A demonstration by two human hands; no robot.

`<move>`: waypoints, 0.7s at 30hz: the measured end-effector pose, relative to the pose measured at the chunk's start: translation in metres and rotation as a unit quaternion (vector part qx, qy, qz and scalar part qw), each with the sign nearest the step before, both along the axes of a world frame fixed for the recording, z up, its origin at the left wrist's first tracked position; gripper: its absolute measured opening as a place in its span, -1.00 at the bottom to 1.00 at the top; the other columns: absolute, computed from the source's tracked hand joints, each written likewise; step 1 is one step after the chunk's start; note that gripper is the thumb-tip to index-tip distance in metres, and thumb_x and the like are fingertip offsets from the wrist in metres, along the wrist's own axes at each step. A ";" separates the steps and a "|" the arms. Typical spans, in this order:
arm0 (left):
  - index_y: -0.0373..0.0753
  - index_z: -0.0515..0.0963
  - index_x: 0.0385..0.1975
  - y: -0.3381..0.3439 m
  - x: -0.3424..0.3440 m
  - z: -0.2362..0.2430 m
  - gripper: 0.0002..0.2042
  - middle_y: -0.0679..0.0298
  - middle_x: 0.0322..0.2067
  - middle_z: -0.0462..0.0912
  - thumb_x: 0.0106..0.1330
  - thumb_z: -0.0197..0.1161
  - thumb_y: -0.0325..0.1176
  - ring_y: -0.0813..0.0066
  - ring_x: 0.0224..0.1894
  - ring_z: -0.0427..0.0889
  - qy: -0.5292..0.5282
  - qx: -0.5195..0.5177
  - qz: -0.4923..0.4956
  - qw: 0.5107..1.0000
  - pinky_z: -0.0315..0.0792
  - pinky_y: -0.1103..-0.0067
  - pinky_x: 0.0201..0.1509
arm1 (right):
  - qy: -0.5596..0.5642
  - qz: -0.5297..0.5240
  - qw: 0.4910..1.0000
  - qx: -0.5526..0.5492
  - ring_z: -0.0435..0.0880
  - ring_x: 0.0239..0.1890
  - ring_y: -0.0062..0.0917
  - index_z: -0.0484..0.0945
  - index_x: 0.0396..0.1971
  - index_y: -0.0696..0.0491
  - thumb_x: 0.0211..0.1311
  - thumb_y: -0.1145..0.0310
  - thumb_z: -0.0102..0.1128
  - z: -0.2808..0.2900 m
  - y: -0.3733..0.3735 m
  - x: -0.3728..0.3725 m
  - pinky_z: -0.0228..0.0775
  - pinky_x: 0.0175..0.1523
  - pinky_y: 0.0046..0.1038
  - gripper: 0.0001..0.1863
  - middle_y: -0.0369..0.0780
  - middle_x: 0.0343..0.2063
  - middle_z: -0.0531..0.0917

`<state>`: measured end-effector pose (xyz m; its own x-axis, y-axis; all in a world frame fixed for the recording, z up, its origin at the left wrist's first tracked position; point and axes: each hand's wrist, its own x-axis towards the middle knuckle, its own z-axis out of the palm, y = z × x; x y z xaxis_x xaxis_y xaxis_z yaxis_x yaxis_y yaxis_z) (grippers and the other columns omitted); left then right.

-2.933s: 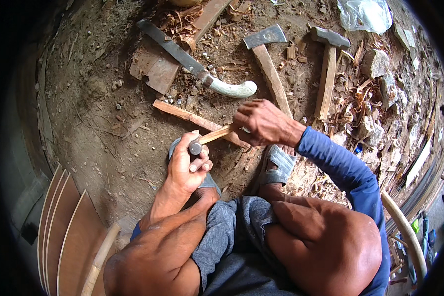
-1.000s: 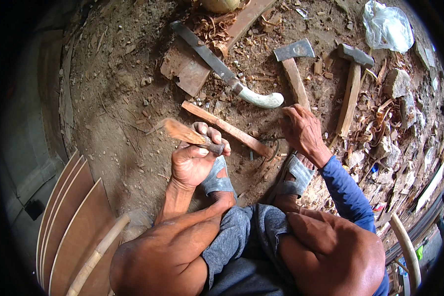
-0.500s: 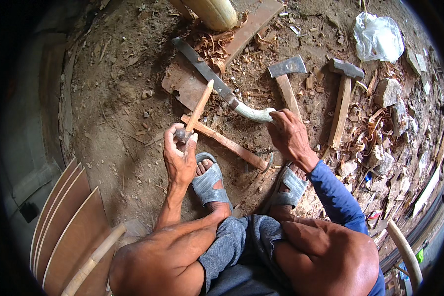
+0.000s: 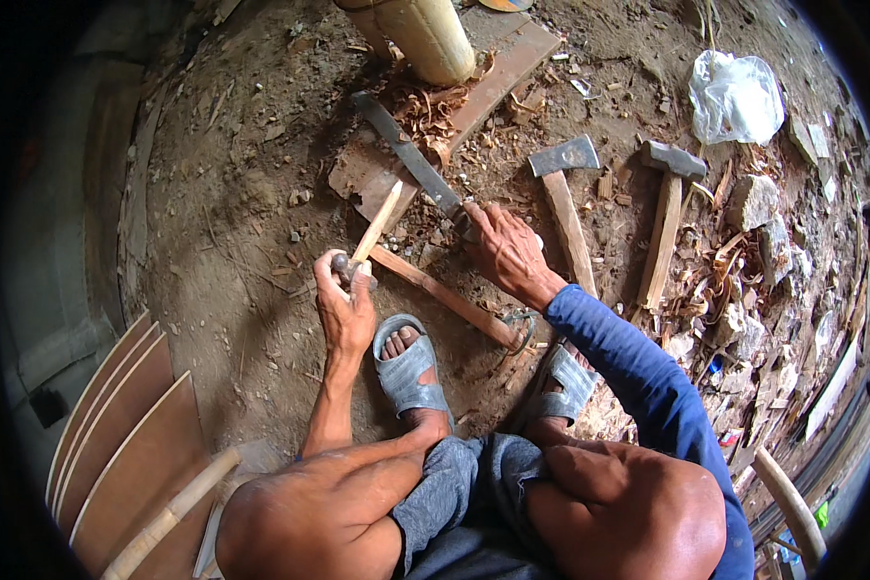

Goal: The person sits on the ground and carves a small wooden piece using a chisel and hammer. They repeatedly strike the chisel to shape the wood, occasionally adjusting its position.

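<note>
Reaching further since a moment ago, his right hand (image 4: 507, 253) now clasps the machete (image 4: 411, 166) handle on the dirt floor (image 4: 222, 242). Left hand (image 4: 346, 307) grips a wooden stick (image 4: 377, 224) upright. A crumpled white plastic bag (image 4: 735, 95) lies far right, past the hammers.

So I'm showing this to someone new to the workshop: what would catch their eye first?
Probably the two hands at centre: the left hand holds a small wooden stick upright, while the right hand grips the handle of a long machete lying on a board. Just right of them, an axe and a hammer lie on the dirt among wood chips.
</note>
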<state>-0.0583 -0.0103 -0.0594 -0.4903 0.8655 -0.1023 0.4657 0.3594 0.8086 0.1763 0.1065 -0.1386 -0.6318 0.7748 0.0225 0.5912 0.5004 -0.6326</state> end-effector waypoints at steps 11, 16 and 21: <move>-0.22 0.26 0.24 0.008 -0.015 0.008 -0.57 0.14 -0.31 0.67 0.47 0.20 -0.27 0.40 -0.44 0.71 -0.324 -0.044 0.160 0.931 0.66 0.51 -0.38 | 0.039 -0.033 0.998 -0.019 0.55 -0.02 -0.14 0.37 0.23 0.14 0.18 0.29 0.35 0.020 -0.005 0.015 0.41 0.10 -0.22 -0.37 -0.02 -0.06 0.56; -0.09 0.36 0.21 0.004 -0.017 0.007 -0.63 0.19 -0.32 0.66 0.48 0.18 -0.20 0.48 -0.48 0.65 -0.428 -0.034 0.206 0.879 0.66 0.47 -0.35 | 0.043 -0.140 0.988 0.037 0.54 0.04 -0.17 0.39 0.21 0.14 0.20 0.30 0.36 0.037 -0.015 0.042 0.38 0.16 -0.22 -0.40 -0.04 -0.01 0.56; -0.09 0.45 0.17 0.007 -0.027 0.007 -0.63 0.13 -0.28 0.67 0.49 0.16 -0.09 0.41 -0.39 0.67 -0.532 -0.025 0.208 0.820 0.66 0.39 -0.19 | -0.028 -0.256 0.956 0.143 0.53 0.06 -0.15 0.51 0.10 0.11 0.16 0.27 0.38 0.030 -0.016 0.088 0.38 0.14 -0.17 -0.49 -0.06 -0.01 0.57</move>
<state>-0.0850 -0.0035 -0.0520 -0.3518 0.6278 -0.6944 -0.6656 0.3538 0.6571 0.2646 0.0907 -0.1089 -0.1778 0.9499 0.2571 0.8332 0.2843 -0.4742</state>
